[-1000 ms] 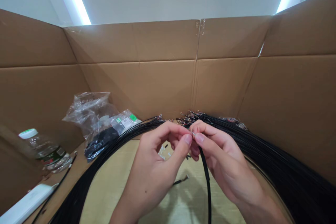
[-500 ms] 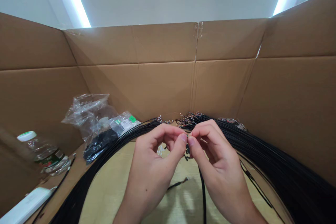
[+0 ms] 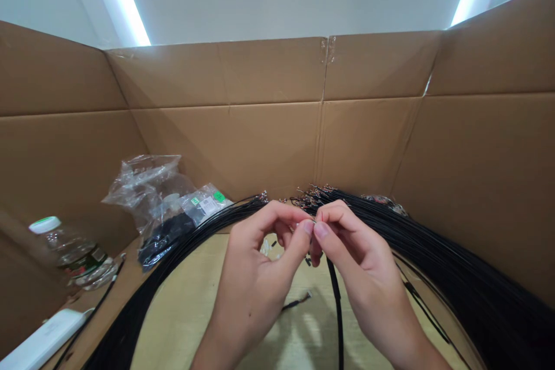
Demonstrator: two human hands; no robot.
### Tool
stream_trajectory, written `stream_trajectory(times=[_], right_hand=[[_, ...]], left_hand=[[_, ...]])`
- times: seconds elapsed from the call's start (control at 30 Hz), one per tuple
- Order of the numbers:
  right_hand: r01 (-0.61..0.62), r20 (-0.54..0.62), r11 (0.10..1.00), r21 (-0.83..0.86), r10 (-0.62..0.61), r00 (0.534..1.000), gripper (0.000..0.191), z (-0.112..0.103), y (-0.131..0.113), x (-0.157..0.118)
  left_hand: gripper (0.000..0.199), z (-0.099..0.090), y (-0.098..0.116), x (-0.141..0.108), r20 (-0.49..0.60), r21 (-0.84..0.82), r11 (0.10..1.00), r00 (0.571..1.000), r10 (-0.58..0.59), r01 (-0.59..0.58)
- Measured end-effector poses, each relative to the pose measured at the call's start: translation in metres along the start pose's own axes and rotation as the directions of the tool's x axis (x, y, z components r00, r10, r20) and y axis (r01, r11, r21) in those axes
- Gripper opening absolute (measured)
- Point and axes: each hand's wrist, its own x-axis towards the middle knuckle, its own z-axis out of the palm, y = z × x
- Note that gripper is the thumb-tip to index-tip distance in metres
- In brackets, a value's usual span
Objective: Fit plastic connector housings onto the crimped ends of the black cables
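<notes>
My left hand and my right hand meet fingertip to fingertip above the middle of the yellowish board. Thumb and forefinger of the left are pinched together on something tiny, mostly hidden. The right pinches a thin wire, a bit of red showing at its fingertips. A black cable hangs below the right hand and runs toward me. Beneath the hands lies a short black cable end with a small white connector. Small black pieces and clear bits lie partly hidden behind the fingers.
Thick bundles of black cables curve along the left and right, bare wire ends at the back. Plastic bags, a bottle and a white power strip-like block stand at left. Cardboard walls surround the board.
Both hands have shifted slightly to the right, still pinched together at the fingertips. The hanging black cable has moved a little with them.
</notes>
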Motion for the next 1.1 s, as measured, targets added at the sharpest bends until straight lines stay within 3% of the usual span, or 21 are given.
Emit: stream_trajectory(times=[0.27, 0.53, 0.73, 1.1], right_hand=[[0.049, -0.064, 0.999, 0.019, -0.047, 0.997, 0.032, 0.003, -0.001, 0.000], [0.070, -0.082, 0.997, -0.014, -0.071, 0.994, 0.031, 0.002, 0.000, 0.000], [0.122, -0.106, 0.991, -0.057, -0.127, 0.986, 0.029, 0.001, 0.000, 0.002], [0.067, 0.001, 0.995, 0.073, -0.068, 0.998, 0.031, -0.002, 0.004, 0.001]], left_hand=[[0.019, 0.002, 0.005, -0.004, 0.041, 0.065, 0.996, 0.997, 0.060, -0.063], [0.007, -0.005, 0.002, -0.002, 0.113, -0.023, 1.000, 0.994, -0.007, 0.010], [0.016, -0.008, 0.001, -0.002, 0.133, -0.020, 1.000, 0.991, -0.001, 0.003], [0.032, -0.008, 0.001, -0.001, 0.189, -0.078, 0.993, 0.980, -0.069, 0.085]])
